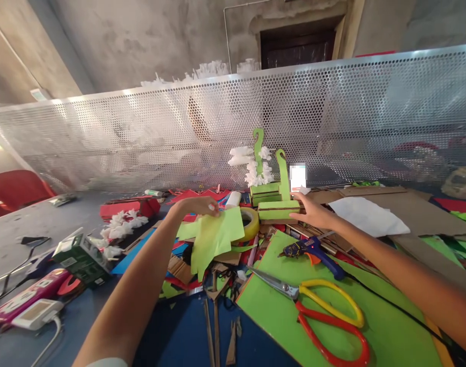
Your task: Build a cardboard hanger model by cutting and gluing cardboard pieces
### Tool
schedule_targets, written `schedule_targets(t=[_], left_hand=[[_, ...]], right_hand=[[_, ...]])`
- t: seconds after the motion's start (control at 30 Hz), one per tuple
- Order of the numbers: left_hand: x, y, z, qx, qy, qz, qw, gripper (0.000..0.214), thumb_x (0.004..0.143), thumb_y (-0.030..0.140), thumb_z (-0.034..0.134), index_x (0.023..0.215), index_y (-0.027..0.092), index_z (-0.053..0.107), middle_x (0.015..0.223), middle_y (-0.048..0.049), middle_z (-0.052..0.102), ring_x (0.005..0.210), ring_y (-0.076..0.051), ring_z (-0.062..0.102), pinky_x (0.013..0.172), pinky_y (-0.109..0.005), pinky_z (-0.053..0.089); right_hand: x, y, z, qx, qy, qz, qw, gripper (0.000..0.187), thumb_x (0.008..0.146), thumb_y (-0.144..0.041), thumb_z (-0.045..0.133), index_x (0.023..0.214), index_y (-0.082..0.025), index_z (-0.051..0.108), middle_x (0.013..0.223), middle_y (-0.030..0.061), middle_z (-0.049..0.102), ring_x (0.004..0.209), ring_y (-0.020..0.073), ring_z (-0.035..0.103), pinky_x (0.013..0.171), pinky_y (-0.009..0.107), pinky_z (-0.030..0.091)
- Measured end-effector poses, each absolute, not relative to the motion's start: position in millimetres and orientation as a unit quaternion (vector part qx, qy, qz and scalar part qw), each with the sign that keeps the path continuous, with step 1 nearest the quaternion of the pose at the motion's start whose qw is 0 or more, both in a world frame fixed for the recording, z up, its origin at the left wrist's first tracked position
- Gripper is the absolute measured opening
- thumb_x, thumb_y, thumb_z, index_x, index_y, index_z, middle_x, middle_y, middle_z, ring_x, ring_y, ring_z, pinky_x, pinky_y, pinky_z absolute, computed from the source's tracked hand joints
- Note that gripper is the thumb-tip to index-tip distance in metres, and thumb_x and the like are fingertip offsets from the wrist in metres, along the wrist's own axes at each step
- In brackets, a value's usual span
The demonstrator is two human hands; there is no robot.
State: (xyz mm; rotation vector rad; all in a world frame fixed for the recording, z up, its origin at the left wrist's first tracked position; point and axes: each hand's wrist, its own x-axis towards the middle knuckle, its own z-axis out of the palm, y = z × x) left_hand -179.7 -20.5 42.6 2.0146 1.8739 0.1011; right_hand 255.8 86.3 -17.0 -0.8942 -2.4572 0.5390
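My left hand [196, 205] is bent at the wrist, its fingers pinched at the top edge of a cut sheet of light green paper [217, 237]. My right hand [312, 211] grips the right end of a green paper-covered cardboard model [278, 210], thumb and fingers around its side. A hooked upright strip [282, 171] rises from this model. Just behind it stands a similar green piece [258, 140] with white tufts [257, 173] on it. A roll of yellow tape [250, 224] lies between my hands, partly covered by the paper.
Large scissors [294, 290] with red and yellow handles and a blue glue gun [312, 251] lie on a green sheet [267, 316]. Brown cardboard [374, 209] and white paper [370, 216] are at right. At left are a dark green box [83, 260] and a red piece [129, 208]. A perforated metal screen [141, 137] closes the back.
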Motion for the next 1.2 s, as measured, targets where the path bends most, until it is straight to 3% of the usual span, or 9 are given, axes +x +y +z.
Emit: schedule_targets(t=[0.13,0.27,0.5,0.73,0.87,1.03,1.13,1.2], left_hand=[[-187.1,-33.1,60.7,0.718,0.653,0.029,0.239,0.034,0.069,0.048,0.073,0.09,0.021,0.079,0.087,-0.006,0.071,0.074,-0.019,0.06,0.066,-0.025,0.044],[-200.4,-47.7,75.4,0.652,0.701,-0.107,0.268,0.032,0.058,0.045,0.079,0.082,0.023,0.081,0.075,-0.0054,0.069,0.069,-0.021,0.06,0.062,-0.028,0.043],[-201.9,-36.3,56.8,0.569,0.802,-0.117,0.142,0.045,0.058,0.061,0.081,0.059,0.017,0.069,0.056,-0.0086,0.06,0.063,-0.026,0.062,0.066,-0.035,0.047],[-201.1,-24.2,36.6,0.604,0.785,-0.012,0.14,0.039,0.066,0.057,0.075,0.067,0.018,0.067,0.067,-0.0072,0.066,0.07,-0.023,0.063,0.064,-0.029,0.044],[-205.7,-31.0,55.7,0.606,0.772,0.166,0.091,0.037,0.076,0.055,0.068,0.077,0.018,0.066,0.076,-0.0075,0.068,0.07,-0.021,0.062,0.06,-0.029,0.041],[-184.8,-45.2,88.2,0.552,0.702,0.444,0.068,0.042,0.079,0.059,0.069,0.086,0.018,0.064,0.076,-0.0044,0.065,0.067,-0.019,0.06,0.059,-0.028,0.045],[-159.6,-48.1,100.2,0.567,0.654,0.48,0.142,0.041,0.08,0.057,0.07,0.081,0.017,0.064,0.076,-0.0042,0.064,0.069,-0.018,0.059,0.062,-0.027,0.047],[-143.5,-46.4,103.4,0.605,0.633,0.447,0.182,0.04,0.083,0.055,0.069,0.074,0.016,0.063,0.069,-0.0032,0.061,0.063,-0.015,0.055,0.061,-0.027,0.045]], right_hand=[[257.9,90.6,-13.3,-0.311,-0.903,0.157,0.251,0.07,0.094,-0.053,0.061,0.155,-0.027,0.036,0.164,0.0174,0.041,0.147,0.0405,0.046,0.115,0.059,0.045],[258.8,82.0,3.1,-0.291,-0.905,0.103,0.292,0.061,0.097,-0.049,0.056,0.153,-0.03,0.04,0.157,0.0144,0.047,0.14,0.0386,0.054,0.112,0.055,0.05],[264.1,73.6,20.4,-0.302,-0.911,0.061,0.274,0.06,0.097,-0.048,0.057,0.152,-0.03,0.04,0.153,0.0136,0.051,0.139,0.0376,0.054,0.111,0.053,0.051],[262.0,90.6,-7.9,-0.305,-0.911,0.133,0.244,0.069,0.097,-0.054,0.057,0.157,-0.029,0.035,0.164,0.0147,0.042,0.147,0.0383,0.047,0.118,0.058,0.042],[258.8,86.7,-11.5,-0.308,-0.911,0.15,0.229,0.071,0.096,-0.056,0.057,0.159,-0.031,0.036,0.168,0.0116,0.038,0.15,0.038,0.043,0.121,0.058,0.039],[258.1,78.5,-8.6,-0.294,-0.912,0.168,0.231,0.064,0.098,-0.054,0.056,0.156,-0.034,0.041,0.165,0.0089,0.044,0.15,0.0367,0.044,0.121,0.056,0.039],[253.4,87.6,-11.9,-0.291,-0.899,0.201,0.26,0.056,0.099,-0.055,0.054,0.149,-0.032,0.046,0.158,0.0123,0.051,0.146,0.0356,0.05,0.117,0.055,0.043],[244.4,99.8,-14.7,-0.317,-0.868,0.248,0.291,0.052,0.097,-0.057,0.055,0.138,-0.026,0.049,0.143,0.0165,0.063,0.135,0.0341,0.06,0.11,0.054,0.048]])
